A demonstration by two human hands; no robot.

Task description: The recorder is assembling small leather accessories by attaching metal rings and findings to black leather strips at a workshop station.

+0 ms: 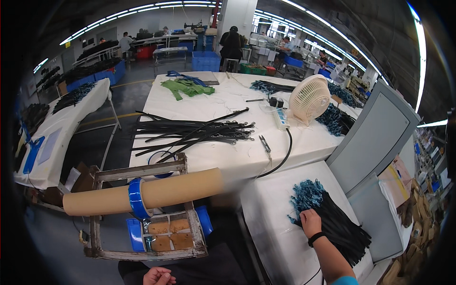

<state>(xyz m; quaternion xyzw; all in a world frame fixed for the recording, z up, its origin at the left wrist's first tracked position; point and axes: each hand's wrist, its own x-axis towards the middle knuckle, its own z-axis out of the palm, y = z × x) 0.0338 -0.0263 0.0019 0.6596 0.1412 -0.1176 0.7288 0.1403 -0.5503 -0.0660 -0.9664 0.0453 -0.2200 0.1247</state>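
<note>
At the lower right, my right hand (311,222), with a black band on its wrist, is closed over a fanned pile of black straps (338,230). It touches the pile where the straps meet their blue, clear-wrapped ends (308,194). Whether a strap is pinched in its fingers is hidden. My left hand (159,276) is low in the picture, near my lap, with its fingers curled and nothing visible in them. In front of it stands a worn frame (137,173) carrying a brown cardboard tube (180,189) with a blue ring (136,198) around it.
Ahead, a white-covered table (190,154) bears more black straps (199,129), green strips (187,88), a cream fan (309,99), a power strip (281,119) and snips (265,144). A grey panel (373,126) rises at the right. Several people work farther back.
</note>
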